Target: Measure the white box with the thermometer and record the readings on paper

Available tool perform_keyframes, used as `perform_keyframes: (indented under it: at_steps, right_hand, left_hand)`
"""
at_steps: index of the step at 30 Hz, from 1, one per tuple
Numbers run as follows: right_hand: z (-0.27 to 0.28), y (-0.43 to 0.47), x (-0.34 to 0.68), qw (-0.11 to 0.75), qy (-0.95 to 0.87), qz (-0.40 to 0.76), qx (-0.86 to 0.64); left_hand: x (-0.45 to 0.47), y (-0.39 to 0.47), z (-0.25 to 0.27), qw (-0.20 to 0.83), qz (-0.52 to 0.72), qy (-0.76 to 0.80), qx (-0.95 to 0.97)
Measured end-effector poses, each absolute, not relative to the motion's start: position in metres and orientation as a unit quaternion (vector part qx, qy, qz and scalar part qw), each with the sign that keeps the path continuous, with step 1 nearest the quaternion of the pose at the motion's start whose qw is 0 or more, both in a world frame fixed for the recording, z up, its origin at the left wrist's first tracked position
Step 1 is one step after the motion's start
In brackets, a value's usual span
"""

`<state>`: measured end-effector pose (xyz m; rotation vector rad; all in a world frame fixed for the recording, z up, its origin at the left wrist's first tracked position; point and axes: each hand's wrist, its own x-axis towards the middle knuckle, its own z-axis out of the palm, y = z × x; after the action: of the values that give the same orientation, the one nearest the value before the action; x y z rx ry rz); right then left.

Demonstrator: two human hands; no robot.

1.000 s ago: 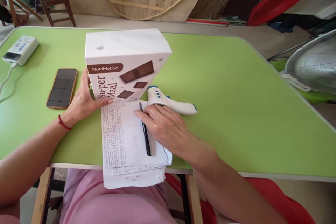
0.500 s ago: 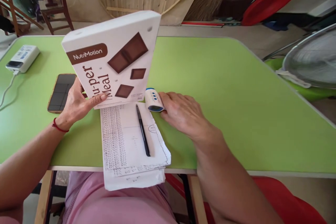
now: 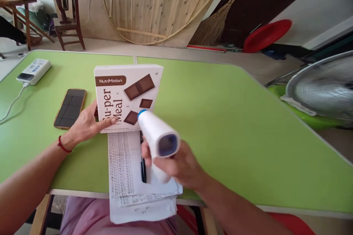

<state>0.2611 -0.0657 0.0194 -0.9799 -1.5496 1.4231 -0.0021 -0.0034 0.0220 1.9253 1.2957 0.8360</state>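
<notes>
"Head view, left hand (image 3: 88, 123): what did it have?"

"White cardboard box with brown bar pictures (image 3: 129, 97), clasped roughly upright, thumb on its front, other fingers mostly hidden behind. Black-screened phone in an orange-brown case (image 3: 71, 108) lay just left of that grip."

"Right hand (image 3: 183, 167)?"

"Wrapped around the handle of a white, blue-tipped gun-shaped thermometer (image 3: 154, 132); box contact, couldn't tell. Handwritten white paper sheets (image 3: 122, 170) lay below that grip, slim black pen (image 3: 143, 172) partly hidden."

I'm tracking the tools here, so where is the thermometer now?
The thermometer is in the right hand near the middle of the head view, over the papers, its blue end in front of the box.
</notes>
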Motion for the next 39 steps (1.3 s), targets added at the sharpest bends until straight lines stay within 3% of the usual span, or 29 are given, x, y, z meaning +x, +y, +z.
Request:
perform_keyframes:
  at_steps: [3,39]
  right_hand:
    - [0.011,-0.073,0.242,0.371,-0.573,0.601,-0.415]
    - [-0.011,-0.064,0.234,0.4,-0.47,0.722,-0.313]
  left_hand:
    - [-0.002,-0.003,0.021,0.338,0.321,0.483,0.741]
    - [-0.003,0.004,0.014,0.363,0.341,0.425,0.755]
